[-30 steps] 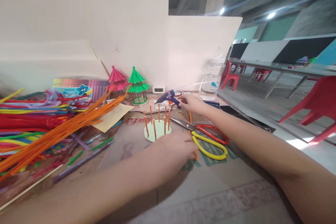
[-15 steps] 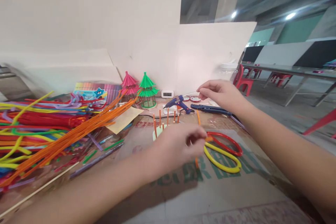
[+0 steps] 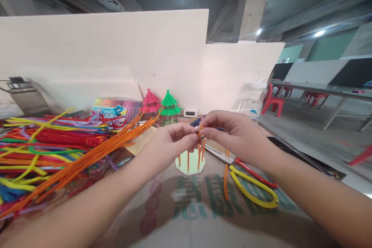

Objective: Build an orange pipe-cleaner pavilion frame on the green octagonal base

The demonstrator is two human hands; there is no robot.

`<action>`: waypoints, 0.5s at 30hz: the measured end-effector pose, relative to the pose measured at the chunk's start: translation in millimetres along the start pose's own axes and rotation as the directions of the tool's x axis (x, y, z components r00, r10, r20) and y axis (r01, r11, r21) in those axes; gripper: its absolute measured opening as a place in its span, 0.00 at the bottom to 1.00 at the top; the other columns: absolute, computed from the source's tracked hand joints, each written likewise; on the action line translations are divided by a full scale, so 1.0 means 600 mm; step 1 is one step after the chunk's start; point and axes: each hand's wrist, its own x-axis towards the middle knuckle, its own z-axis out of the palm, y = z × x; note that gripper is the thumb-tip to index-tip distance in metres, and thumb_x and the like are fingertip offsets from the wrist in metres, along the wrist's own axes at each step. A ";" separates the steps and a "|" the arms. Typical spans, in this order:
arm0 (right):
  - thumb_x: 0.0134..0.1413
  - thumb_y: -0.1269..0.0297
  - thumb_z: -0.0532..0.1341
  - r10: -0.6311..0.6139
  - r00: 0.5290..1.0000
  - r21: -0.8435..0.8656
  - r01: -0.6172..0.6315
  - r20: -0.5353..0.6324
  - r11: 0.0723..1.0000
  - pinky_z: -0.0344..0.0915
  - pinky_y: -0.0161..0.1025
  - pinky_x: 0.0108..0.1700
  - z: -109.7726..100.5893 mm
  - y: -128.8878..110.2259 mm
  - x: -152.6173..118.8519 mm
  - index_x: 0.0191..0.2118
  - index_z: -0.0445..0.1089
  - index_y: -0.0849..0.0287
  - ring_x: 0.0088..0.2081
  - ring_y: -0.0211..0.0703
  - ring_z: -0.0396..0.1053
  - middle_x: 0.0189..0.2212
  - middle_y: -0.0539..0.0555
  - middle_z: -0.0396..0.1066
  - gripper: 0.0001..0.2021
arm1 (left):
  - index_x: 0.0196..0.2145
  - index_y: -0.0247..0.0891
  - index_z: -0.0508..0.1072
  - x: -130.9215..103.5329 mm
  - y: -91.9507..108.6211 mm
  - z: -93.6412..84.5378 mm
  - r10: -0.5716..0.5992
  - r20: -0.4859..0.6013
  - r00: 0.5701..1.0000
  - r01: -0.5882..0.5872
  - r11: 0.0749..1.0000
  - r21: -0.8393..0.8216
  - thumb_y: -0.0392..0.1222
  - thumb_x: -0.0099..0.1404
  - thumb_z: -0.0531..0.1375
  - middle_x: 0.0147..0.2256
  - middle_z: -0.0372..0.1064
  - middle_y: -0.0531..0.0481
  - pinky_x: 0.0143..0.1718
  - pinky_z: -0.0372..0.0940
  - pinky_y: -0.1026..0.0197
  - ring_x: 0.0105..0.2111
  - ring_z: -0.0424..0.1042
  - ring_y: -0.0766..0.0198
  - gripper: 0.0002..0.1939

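Observation:
My left hand point(image 3: 180, 137) and my right hand point(image 3: 225, 128) meet fingertip to fingertip, both closed in a pinch. Between them is a small orange piece point(image 3: 201, 130), apparently pipe cleaner, mostly covered by the fingers. Just below, several orange posts point(image 3: 188, 161) stand upright on a pale green many-sided base point(image 3: 188, 170); my fingers hide some of their tops. Scissors point(image 3: 252, 190) with one yellow and one red handle lie to the right of the base. An orange pipe cleaner strip point(image 3: 226, 182) lies by their pivot, partly under them.
Orange pipe cleaners point(image 3: 95, 153) lie over a multicoloured heap at left. Behind stand pink point(image 3: 151, 100) and green point(image 3: 168, 104) pagoda models, a marker set point(image 3: 116, 108) and a small digital clock point(image 3: 190, 113). A clear plastic bottle point(image 3: 255, 97) stands back right, a flask point(image 3: 27, 99) far left.
My hands have come together above the base; the right moved left and down from near the glue gun. The view has tilted up, and the glue gun is now mostly hidden behind my hands.

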 end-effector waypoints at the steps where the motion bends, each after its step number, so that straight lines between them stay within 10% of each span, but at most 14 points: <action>1: 0.58 0.66 0.63 -0.004 1.000 -0.004 0.004 -0.005 1.000 0.70 0.38 0.36 0.002 -0.001 -0.003 0.33 0.74 0.52 0.34 0.40 0.74 0.32 0.49 0.78 0.03 | 0.32 0.38 0.76 -0.001 0.002 -0.002 0.008 -0.006 1.000 -0.008 0.999 0.035 0.49 0.62 0.64 0.28 0.72 0.52 0.32 0.66 0.63 0.29 0.71 0.65 0.11; 10: 0.59 0.69 0.62 -0.020 1.000 -0.148 0.017 -0.014 0.989 0.67 0.38 0.35 -0.005 0.008 -0.010 0.34 0.72 0.51 0.32 0.41 0.72 0.30 0.48 0.76 0.05 | 0.31 0.43 0.79 -0.007 0.019 -0.068 0.129 -0.062 0.990 -0.068 0.808 0.585 0.56 0.64 0.61 0.24 0.72 0.54 0.24 0.59 0.63 0.24 0.68 0.64 0.16; 15: 0.58 0.71 0.62 -0.011 1.000 -0.198 0.015 0.024 0.980 0.68 0.39 0.38 -0.006 0.024 -0.005 0.35 0.75 0.51 0.36 0.43 0.74 0.34 0.50 0.78 0.07 | 0.35 0.45 0.82 -0.009 -0.012 -0.069 0.225 0.025 0.974 -0.166 0.637 0.752 0.54 0.62 0.64 0.35 0.74 0.49 0.39 0.66 0.57 0.37 0.72 0.57 0.12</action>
